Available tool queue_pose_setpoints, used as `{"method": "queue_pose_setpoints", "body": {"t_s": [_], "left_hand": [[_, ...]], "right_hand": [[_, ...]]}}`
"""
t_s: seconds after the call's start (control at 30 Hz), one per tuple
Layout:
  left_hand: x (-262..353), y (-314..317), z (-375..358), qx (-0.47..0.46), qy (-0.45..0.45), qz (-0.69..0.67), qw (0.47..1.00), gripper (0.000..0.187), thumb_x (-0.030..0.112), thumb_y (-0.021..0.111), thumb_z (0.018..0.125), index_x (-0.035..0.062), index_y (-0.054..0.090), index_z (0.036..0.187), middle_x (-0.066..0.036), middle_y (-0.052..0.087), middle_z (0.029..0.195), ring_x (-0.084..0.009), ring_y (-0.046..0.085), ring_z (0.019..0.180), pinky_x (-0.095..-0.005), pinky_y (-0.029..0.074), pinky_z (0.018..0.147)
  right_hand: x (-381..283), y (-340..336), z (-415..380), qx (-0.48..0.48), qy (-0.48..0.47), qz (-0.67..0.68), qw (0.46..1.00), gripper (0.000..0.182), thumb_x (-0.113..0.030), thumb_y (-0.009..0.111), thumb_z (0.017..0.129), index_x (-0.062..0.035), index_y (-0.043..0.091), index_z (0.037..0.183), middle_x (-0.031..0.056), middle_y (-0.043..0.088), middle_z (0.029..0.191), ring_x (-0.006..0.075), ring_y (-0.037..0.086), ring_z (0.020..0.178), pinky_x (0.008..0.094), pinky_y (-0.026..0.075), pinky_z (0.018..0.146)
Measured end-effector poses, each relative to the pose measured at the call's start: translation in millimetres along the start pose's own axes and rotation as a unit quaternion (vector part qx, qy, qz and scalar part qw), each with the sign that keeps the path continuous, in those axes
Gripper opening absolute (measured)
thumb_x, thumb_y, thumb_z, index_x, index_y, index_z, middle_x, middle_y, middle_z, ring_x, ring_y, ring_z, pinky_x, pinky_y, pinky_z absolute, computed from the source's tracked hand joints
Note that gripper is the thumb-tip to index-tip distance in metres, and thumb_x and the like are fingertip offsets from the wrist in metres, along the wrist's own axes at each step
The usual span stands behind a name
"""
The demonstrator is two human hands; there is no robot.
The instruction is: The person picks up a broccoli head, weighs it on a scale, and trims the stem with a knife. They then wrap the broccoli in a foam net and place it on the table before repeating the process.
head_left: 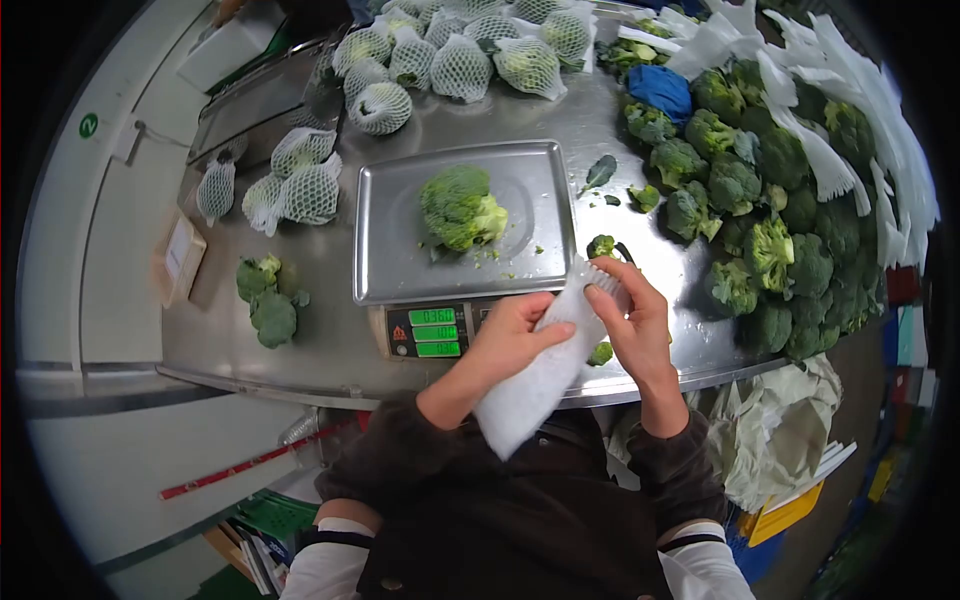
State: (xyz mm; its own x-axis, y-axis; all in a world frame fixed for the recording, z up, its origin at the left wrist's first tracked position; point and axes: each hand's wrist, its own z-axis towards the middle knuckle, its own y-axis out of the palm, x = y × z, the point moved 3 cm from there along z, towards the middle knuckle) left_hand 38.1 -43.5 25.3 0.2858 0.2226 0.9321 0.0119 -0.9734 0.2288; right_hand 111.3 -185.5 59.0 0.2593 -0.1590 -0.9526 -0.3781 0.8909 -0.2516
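Both hands grip a white foam net sleeve in front of the scale. My left hand is closed around its middle, thumb on top. With fingers and thumb, my right hand pinches the sleeve's upper end. The lower end hangs toward my body. Just beyond, a bare broccoli head lies on the steel weighing tray, its florets to the left, with small crumbs around it. Below the tray, the scale's display glows green.
Several broccoli heads in foam nets stand at the back, others at left. Bare broccoli is heaped at right beside white sleeves and a blue bundle. Two small broccoli pieces lie left of the scale.
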Motion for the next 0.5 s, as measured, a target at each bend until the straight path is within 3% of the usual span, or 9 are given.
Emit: {"method": "queue_pose_setpoints", "body": {"t_s": [0.03,0.1,0.17,0.23,0.3,0.33,0.37,0.43,0.5], "left_hand": [[-6,5,0,0.007,0.004,-0.068,0.998,0.021,0.004,0.064,0.081,-0.0005,0.061,0.102,-0.002,0.064,0.083,-0.0082,0.059,0.072,-0.0238,0.048,0.065],[-11,9,-3,-0.022,0.003,-0.129,0.991,0.024,0.017,0.061,0.087,-0.0009,0.061,0.103,-0.003,0.064,0.086,-0.0083,0.06,0.073,-0.0241,0.048,0.066],[-12,10,-8,-0.025,-0.17,-0.299,0.939,0.034,0.03,0.054,0.092,-0.0002,0.06,0.106,-0.004,0.064,0.092,-0.0093,0.06,0.078,-0.025,0.048,0.069],[-20,11,-4,-0.005,-0.031,-0.246,0.969,0.047,0.033,0.046,0.096,0.0003,0.043,0.13,-0.009,0.054,0.119,-0.0122,0.054,0.1,-0.0275,0.045,0.084],[-17,11,-5,0.043,0.083,-0.169,0.981,0.046,0.026,0.049,0.095,0.0008,0.038,0.133,-0.007,0.051,0.12,-0.0118,0.052,0.101,-0.0276,0.043,0.086],[-23,8,-5,0.093,0.107,-0.173,0.975,0.04,0.014,0.055,0.092,-0.0002,0.043,0.128,-0.004,0.054,0.115,-0.0102,0.052,0.098,-0.0257,0.042,0.087],[-27,4,-6,0.09,0.109,-0.173,0.975,0.04,0.014,0.055,0.092,-0.0002,0.043,0.128,-0.004,0.054,0.115,-0.0102,0.052,0.098,-0.0257,0.042,0.087],[-24,-12,-12,0.11,0.176,-0.121,0.971,0.031,0.007,0.058,0.088,-0.0014,0.051,0.117,-0.003,0.056,0.109,-0.0086,0.052,0.096,-0.023,0.042,0.084],[-9,-24,-28,0.131,0.181,-0.104,0.969,0.021,0.002,0.06,0.085,-0.0025,0.057,0.105,-0.003,0.059,0.101,-0.0076,0.053,0.091,-0.0219,0.042,0.082]], "right_hand": [[0,2,-1,-0.008,-0.001,-0.001,1.0,0.024,-0.004,0.062,0.081,-0.0015,0.06,0.105,0.0055,0.06,0.085,0.0107,0.055,0.076,0.0244,0.044,0.067],[4,5,-8,0.041,-0.009,-0.055,0.998,0.021,-0.005,0.062,0.083,-0.0001,0.062,0.104,0.0049,0.06,0.08,0.0089,0.055,0.07,0.0211,0.043,0.064],[14,4,-8,0.161,0.1,0.142,0.972,0.019,-0.012,0.057,0.089,0.0024,0.063,0.1,0.0032,0.062,0.081,0.0077,0.055,0.068,0.0191,0.044,0.063],[16,7,-5,0.098,0.271,0.385,0.877,0.019,-0.013,0.057,0.09,0.0024,0.063,0.099,0.0046,0.063,0.086,0.0092,0.057,0.073,0.0218,0.047,0.067],[46,30,-15,-0.043,0.082,0.367,0.925,0.017,-0.014,0.059,0.088,-0.0015,0.063,0.099,0.0081,0.061,0.097,0.0141,0.059,0.082,0.0247,0.048,0.075],[57,45,-18,-0.019,-0.1,0.019,0.995,0.019,-0.013,0.061,0.085,-0.0079,0.065,0.103,0.0104,0.056,0.108,0.0189,0.058,0.091,0.0265,0.046,0.081],[20,55,-17,-0.013,-0.01,-0.109,0.994,0.026,-0.011,0.062,0.083,-0.0143,0.065,0.109,0.0119,0.053,0.112,0.0191,0.057,0.094,0.0268,0.045,0.084],[-4,58,-11,0.084,-0.15,-0.216,0.961,0.027,-0.011,0.06,0.085,-0.0088,0.063,0.112,0.0113,0.057,0.106,0.017,0.059,0.088,0.0271,0.047,0.079],[12,54,-7,0.143,0.155,0.192,0.958,0.029,-0.01,0.056,0.088,-0.001,0.058,0.116,0.0104,0.059,0.1,0.016,0.061,0.079,0.0269,0.05,0.072]]}}
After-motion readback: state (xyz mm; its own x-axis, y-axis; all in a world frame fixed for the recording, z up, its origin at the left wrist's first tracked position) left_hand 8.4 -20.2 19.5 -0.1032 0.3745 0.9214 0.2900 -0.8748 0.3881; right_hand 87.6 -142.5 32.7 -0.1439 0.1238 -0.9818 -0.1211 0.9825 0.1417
